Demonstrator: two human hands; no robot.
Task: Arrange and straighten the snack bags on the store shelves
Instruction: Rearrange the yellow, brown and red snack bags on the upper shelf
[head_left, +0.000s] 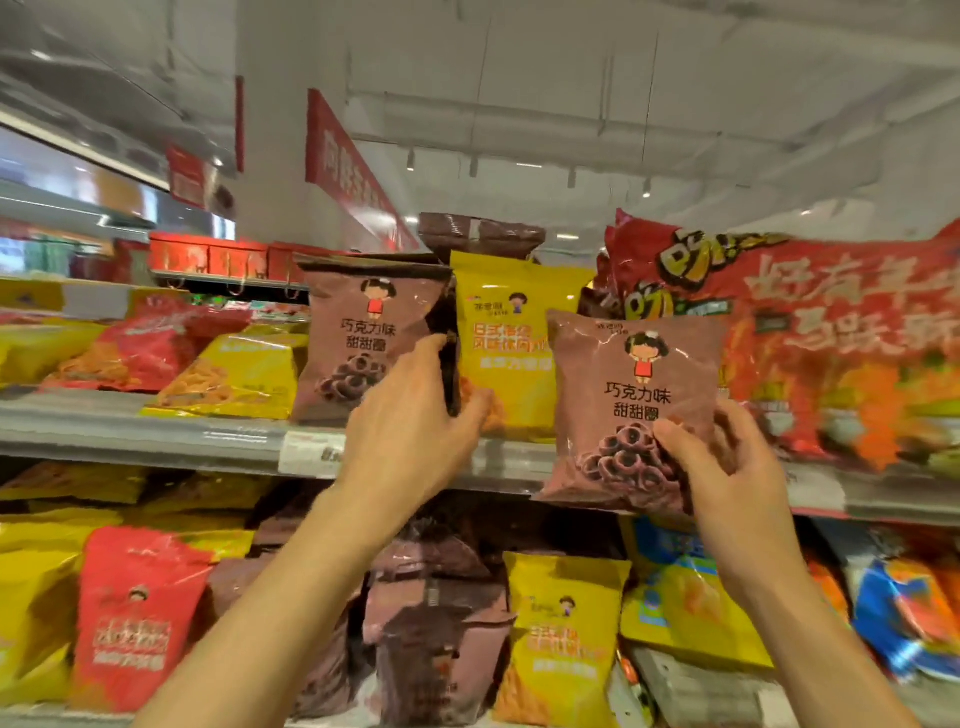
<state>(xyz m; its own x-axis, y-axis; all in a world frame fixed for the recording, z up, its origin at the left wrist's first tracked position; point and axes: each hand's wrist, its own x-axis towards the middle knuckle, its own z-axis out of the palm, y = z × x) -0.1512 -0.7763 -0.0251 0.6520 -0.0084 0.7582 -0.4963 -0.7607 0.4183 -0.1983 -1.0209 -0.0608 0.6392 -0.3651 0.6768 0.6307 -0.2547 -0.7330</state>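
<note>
A brown chocolate-ring snack bag (358, 332) stands upright on the top shelf (156, 431). My left hand (410, 426) grips its right edge, with fingers curled behind it against a yellow bag (514, 332). My right hand (727, 467) holds a second brown bag (628, 395) by its lower right corner, in front of the shelf edge, upright and facing me. Another brown bag (483, 236) pokes up behind the yellow one.
Large red-orange bags (831, 338) fill the top shelf's right side. Yellow and red bags (228, 374) lie slanted at the left. The lower shelf holds red (135, 618), brown (436, 623), yellow (561, 639) and blue-yellow bags (691, 608). Red banners hang overhead.
</note>
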